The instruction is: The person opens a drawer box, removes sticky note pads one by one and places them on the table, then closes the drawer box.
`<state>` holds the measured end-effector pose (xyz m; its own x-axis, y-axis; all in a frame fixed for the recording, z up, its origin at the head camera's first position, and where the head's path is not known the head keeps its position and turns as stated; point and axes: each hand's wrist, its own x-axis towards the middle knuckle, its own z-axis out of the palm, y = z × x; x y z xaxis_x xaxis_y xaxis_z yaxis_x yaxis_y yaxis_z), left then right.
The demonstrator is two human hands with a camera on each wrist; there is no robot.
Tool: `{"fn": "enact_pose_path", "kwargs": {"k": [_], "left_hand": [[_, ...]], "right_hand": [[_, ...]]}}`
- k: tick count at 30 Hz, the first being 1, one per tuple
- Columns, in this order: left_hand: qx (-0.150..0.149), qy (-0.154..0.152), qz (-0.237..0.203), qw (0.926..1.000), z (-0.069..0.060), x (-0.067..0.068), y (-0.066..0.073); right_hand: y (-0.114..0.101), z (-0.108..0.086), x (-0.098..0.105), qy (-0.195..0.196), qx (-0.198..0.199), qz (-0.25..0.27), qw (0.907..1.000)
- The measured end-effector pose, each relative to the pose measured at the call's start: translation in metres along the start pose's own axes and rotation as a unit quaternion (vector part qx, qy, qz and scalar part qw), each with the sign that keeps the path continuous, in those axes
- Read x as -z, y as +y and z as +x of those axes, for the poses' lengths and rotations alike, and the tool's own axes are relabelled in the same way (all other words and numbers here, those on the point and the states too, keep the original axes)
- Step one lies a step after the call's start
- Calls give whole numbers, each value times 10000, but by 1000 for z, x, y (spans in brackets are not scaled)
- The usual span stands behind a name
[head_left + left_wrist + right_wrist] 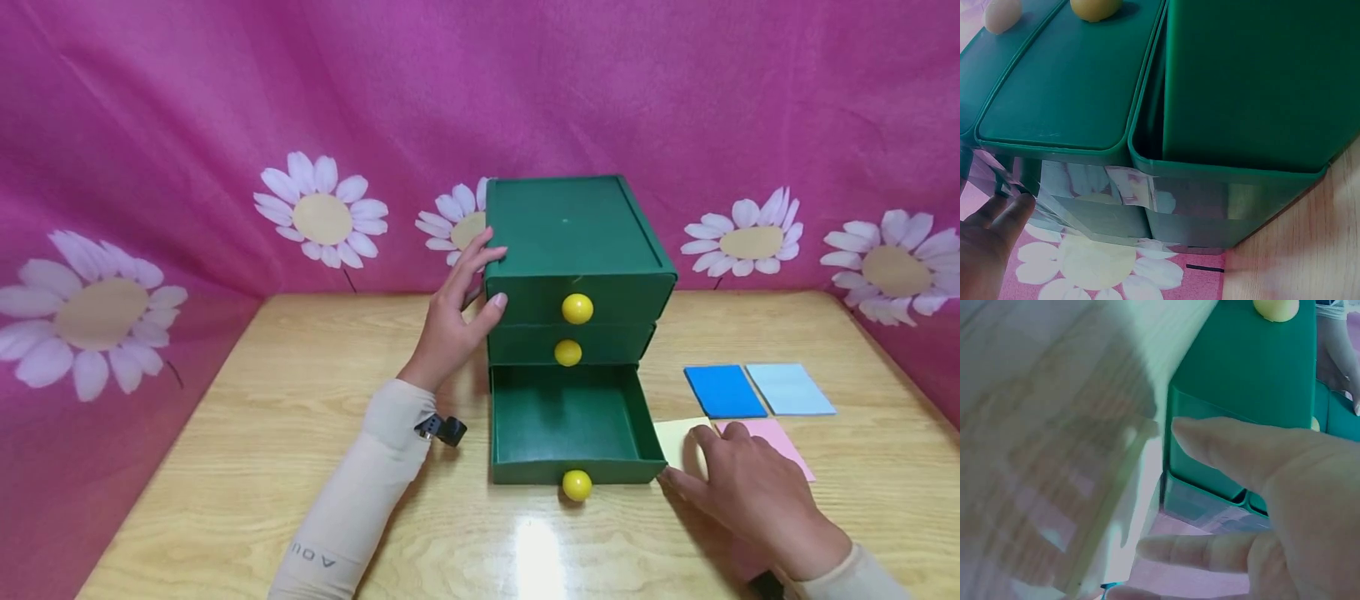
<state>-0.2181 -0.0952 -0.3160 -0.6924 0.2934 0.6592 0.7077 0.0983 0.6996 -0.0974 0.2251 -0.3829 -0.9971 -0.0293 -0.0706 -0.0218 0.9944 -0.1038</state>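
A green three-drawer cabinet (570,225) with yellow ball knobs stands on the table, its bottom drawer (577,472) pulled out with a bare floor. My left hand (459,312) rests against the cabinet's upper left side, fingers spread. In the left wrist view, fingertips of the left hand (988,250) lie along the cabinet's taped side. Beside the drawer's front right corner, my right hand (757,492) reaches over a pale yellow sticky note pad (678,437). The right wrist view shows its thumb and fingers apart, around the pad (1113,528), the thumb off its edge.
Right of the cabinet lie a blue pad (725,392), a light blue pad (791,389) and a pink pad (780,442), partly covered by the right hand. A magenta cloth (585,92) with white daisies hangs behind the wooden table (262,433).
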Motion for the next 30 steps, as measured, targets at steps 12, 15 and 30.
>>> {"fn": "enact_pose_path", "kwargs": {"k": [12,15,30], "left_hand": [[-22,4,21,10000,1,0,-1],[-18,-1,23,10000,1,0,-1],[-9,12,8,10000,0,0,1]], "right_hand": [[3,1,7,257,138,175,9994],[0,0,10,366,172,219,9989],[-13,-10,33,787,498,300,9952]]}}
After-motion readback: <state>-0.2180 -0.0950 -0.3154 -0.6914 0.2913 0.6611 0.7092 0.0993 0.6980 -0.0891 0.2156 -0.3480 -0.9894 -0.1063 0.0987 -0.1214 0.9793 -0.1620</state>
